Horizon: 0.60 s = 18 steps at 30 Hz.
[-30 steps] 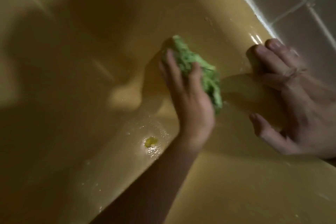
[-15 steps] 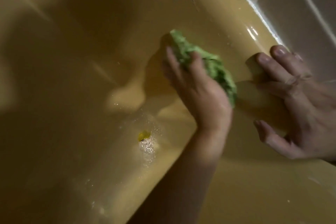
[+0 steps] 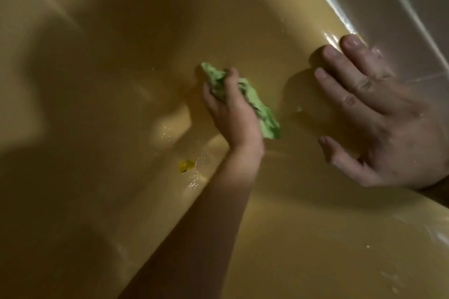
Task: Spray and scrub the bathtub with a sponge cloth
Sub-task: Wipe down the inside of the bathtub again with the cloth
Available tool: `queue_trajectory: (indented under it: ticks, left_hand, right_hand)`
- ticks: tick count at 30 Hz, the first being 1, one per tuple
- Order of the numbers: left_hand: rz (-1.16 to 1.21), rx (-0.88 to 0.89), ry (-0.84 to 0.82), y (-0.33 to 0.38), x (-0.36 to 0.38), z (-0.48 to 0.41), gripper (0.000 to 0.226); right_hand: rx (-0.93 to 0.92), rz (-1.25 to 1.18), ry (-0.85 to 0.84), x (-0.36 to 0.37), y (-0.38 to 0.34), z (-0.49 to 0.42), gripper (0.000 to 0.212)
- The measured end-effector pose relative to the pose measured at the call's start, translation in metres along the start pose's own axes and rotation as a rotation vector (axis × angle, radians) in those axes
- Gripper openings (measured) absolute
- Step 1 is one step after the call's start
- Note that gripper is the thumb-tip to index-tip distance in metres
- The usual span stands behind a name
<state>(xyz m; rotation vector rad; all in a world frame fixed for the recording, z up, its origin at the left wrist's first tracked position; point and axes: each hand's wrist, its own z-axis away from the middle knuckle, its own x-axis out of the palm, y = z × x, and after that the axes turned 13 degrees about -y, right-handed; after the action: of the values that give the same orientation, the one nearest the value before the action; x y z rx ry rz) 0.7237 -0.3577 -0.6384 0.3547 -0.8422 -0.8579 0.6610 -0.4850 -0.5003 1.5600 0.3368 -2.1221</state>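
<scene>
My left hand [image 3: 233, 119] reaches down into the yellow bathtub [image 3: 121, 60] and grips a crumpled green sponge cloth [image 3: 257, 109], pressing it against the tub's inner side wall. Its fingers curl over the cloth's upper end. My right hand [image 3: 379, 114] lies flat on the tub's rim beside the wall, fingers spread and straight, holding nothing. A hand's width of bare wall separates the cloth from my right hand.
A small yellow scrap [image 3: 187, 166] lies on the wet tub floor among water droplets, just below my left wrist. Grey wall tiles [image 3: 393, 7] with pale grout run along the rim at the upper right. Most of the tub's left side is in shadow.
My left hand has slid the sponge cloth along the tub wall, first toward my right hand, then back away from it. My right hand has stayed on the rim.
</scene>
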Motion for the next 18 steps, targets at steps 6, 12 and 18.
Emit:
queue_trajectory:
  ticks: [6,12,18]
  left_hand:
    - [-0.406,0.497,-0.266,-0.032,0.011,0.042,0.065]
    - [-0.049,0.021,0.003,-0.034,-0.027,-0.026,0.077]
    - [-0.336,0.516,-0.211,-0.024,0.036,0.078,0.064]
  right_hand:
    - [0.005,-0.029,0.071,-0.001,0.007,0.000,0.079]
    - [0.027,-0.065,0.106,0.001,0.009,0.001,0.074]
    - [0.010,-0.085,0.139,0.003,0.009,0.007,0.075]
